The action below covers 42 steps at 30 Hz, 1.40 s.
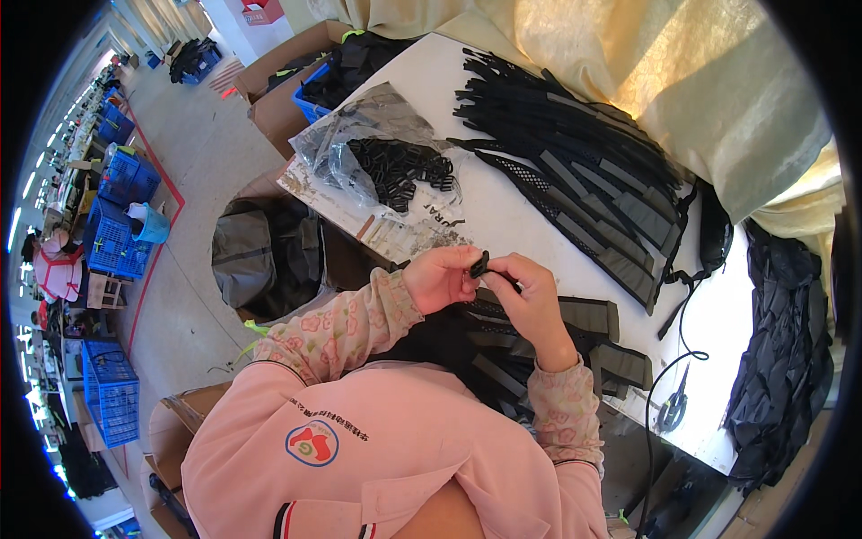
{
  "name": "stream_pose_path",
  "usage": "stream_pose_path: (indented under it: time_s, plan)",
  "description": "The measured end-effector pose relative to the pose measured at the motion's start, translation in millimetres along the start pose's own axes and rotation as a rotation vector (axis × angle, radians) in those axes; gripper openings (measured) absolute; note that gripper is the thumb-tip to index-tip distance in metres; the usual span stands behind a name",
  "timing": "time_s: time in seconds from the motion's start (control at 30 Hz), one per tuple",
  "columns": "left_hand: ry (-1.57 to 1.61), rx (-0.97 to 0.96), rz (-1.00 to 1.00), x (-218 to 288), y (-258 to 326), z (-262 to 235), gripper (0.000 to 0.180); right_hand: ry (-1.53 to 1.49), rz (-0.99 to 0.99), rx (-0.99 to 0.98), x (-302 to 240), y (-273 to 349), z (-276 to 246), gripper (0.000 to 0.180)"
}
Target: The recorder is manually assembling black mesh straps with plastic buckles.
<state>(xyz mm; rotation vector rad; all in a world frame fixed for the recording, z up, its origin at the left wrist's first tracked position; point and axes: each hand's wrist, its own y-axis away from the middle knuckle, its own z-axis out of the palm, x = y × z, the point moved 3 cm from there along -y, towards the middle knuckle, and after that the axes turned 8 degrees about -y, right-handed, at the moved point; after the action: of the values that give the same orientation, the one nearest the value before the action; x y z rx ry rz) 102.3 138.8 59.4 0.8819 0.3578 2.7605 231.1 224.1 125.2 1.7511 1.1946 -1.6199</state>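
In front of my chest, over the near edge of the white table, both hands meet at a small black plastic buckle (480,264). My left hand (438,277) pinches the buckle between thumb and fingers. My right hand (532,296) is closed just beside it, with a bit of black strap (514,286) showing between its fingers; how far the strap passes through the buckle is hidden. Below my hands lie black and grey strap pieces (503,337). Many similar buckles (401,171) spill from a clear plastic bag (334,154) beyond my left hand.
A fanned pile of black mesh straps with grey panels (575,180) covers the far table. At the right are scissors (673,409), a black cord (654,395) and dark fabric (779,359). A carton lined with dark fabric (269,256) stands left; blue crates (117,242) line the aisle.
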Motion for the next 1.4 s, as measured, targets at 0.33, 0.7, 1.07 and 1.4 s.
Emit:
stream_pose_path:
  time_s: [0.33,0.7,1.07,1.4]
  plan:
    - [-0.06,-0.024,0.051,5,-2,5,0.014,-0.57,0.299,0.058,18,9,-2,0.011]
    - [-0.116,0.035,0.045,7,1,9,0.012,-0.068,0.016,0.063,-5,4,-1,0.008]
    - [-0.094,0.069,0.019,5,1,15,0.013,-0.4,0.115,0.271,11,12,4,0.007]
    - [-0.042,0.001,-0.005,4,0,14,0.011,-0.52,0.125,0.234,13,15,9,0.015]
